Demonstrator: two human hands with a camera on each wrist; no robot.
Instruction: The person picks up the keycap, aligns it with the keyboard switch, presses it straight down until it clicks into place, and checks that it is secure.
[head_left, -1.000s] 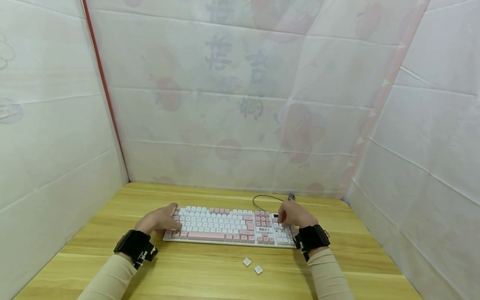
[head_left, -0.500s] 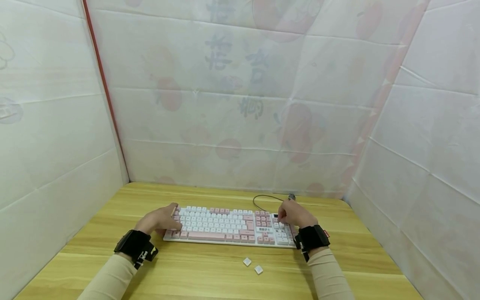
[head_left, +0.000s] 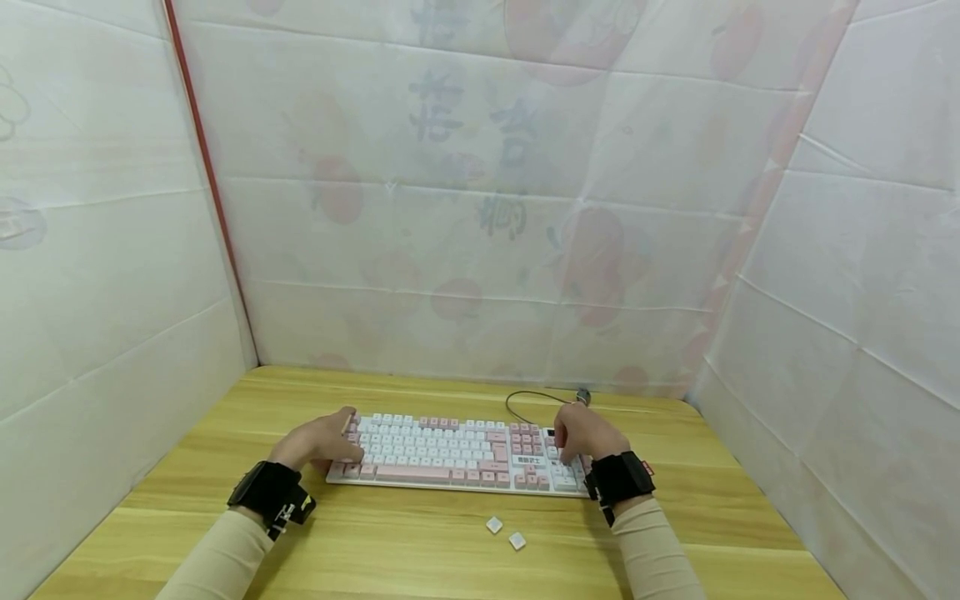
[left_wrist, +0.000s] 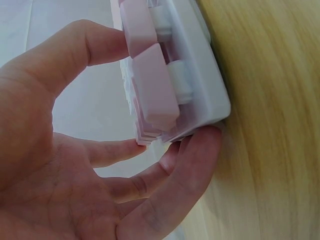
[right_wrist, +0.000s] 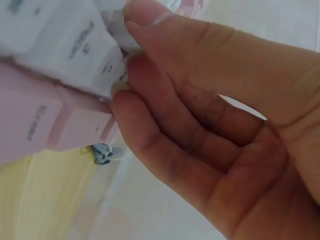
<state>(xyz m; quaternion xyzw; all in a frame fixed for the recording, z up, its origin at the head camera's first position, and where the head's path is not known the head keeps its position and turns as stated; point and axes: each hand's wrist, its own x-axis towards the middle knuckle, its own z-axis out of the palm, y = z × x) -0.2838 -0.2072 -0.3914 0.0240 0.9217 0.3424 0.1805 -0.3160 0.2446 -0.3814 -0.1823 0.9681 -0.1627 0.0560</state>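
Observation:
A white and pink keyboard (head_left: 423,450) lies across the table in the head view. My left hand (head_left: 318,440) grips its left end, thumb on the pink edge keys (left_wrist: 152,82) and other fingers along the side, down by the base. Over the number pad at the other end, my right hand (head_left: 591,433) pinches a white keycap (right_wrist: 118,25) between thumb and curled fingers, most of the cap hidden. White number keys (right_wrist: 82,47) and a pink key (right_wrist: 30,117) sit beside these fingers. Two loose white keycaps, a left one (head_left: 493,525) and a right one (head_left: 517,542), lie in front.
A dark cable (head_left: 525,392) loops behind the keyboard to a grey plug (head_left: 582,395) near the back edge. Pale printed cloth walls (head_left: 480,250) enclose the wooden table (head_left: 390,542) at the back and both sides.
My right hand has moved slightly toward me over the number pad, and its fingers now cover the gap among the keys. My left hand, the keyboard and the loose keycaps stay put.

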